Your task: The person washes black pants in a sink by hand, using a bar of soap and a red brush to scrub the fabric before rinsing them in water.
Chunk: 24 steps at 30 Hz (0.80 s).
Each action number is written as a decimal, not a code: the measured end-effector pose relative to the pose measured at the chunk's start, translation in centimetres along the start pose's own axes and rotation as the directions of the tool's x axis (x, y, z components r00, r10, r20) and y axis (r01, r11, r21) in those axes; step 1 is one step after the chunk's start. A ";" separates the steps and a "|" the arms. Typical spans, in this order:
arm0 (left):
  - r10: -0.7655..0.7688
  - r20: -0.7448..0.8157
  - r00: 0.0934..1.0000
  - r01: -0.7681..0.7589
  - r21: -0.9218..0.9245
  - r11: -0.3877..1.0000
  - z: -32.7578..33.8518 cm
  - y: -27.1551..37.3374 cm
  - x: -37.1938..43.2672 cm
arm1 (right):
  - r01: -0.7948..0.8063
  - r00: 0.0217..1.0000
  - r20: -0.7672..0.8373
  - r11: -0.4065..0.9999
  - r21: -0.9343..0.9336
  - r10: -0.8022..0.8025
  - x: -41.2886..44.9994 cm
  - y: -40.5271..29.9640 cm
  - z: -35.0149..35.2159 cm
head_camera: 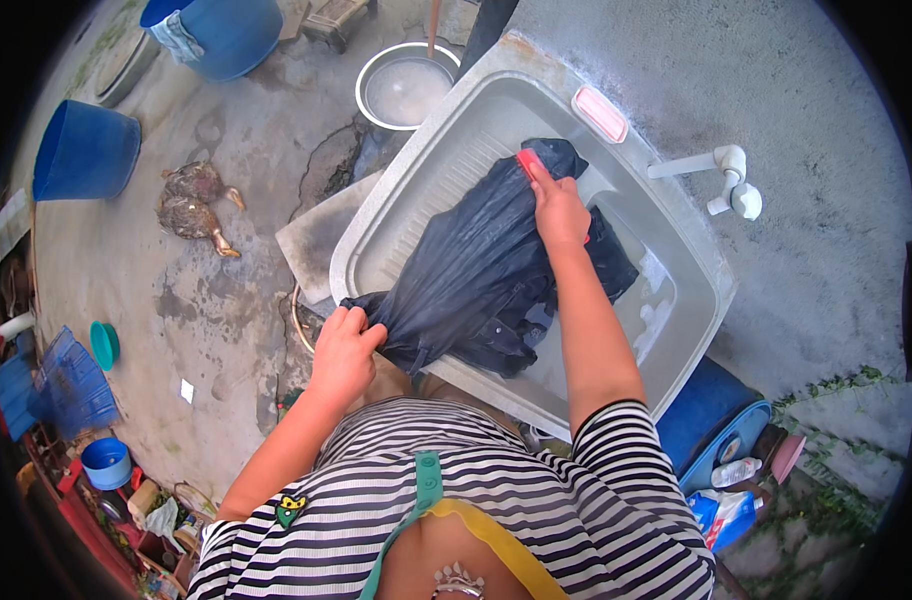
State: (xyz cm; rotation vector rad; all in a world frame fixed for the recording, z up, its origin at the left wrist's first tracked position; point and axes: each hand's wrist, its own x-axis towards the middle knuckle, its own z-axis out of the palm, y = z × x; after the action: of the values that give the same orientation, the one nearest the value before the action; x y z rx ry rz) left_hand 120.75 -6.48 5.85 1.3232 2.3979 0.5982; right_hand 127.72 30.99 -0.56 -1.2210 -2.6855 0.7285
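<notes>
A wet dark garment [471, 247] lies stretched across the grey wash sink [696, 330], over its ribbed washboard side [471, 161]. My left hand [347, 352] grips a bunched end of the cloth at the sink's near left rim. In my right hand [561, 210] is a red scrubbing brush [529, 161], pressed on the garment's far part; its bristles are hidden. A button shows on the garment's lower folds. Some suds [655, 274] cling to the basin's right side.
A pink soap dish [600, 114] sits on the far rim, near a white tap [733, 180] on the wall. Beyond the sink is a metal basin [407, 86] of cloudy water. Two ducks [193, 202] lie on the concrete floor. A blue barrel [715, 420] stands at right.
</notes>
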 end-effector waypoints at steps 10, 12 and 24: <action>-0.032 -0.037 0.999 0.034 0.060 0.998 0.5 -0.5 -0.9 | -0.082 0.951 0.307 0.988 0.129 0.039 -4.2 -6.0 -0.1; -0.009 -0.037 0.999 0.012 0.063 0.998 0.7 0.3 0.1 | 0.115 0.993 0.036 0.985 -0.130 -0.111 1.5 0.8 -0.2; -0.048 -0.094 0.994 0.055 0.074 0.996 1.4 -0.5 -0.8 | -0.045 0.944 0.329 0.992 0.121 0.003 -5.6 -6.9 -0.9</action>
State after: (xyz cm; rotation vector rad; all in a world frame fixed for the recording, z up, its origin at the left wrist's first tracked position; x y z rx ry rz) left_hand 121.50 -7.09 4.44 1.2866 2.5452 0.5702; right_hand 127.03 23.32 4.03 -1.1954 -2.8262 1.1834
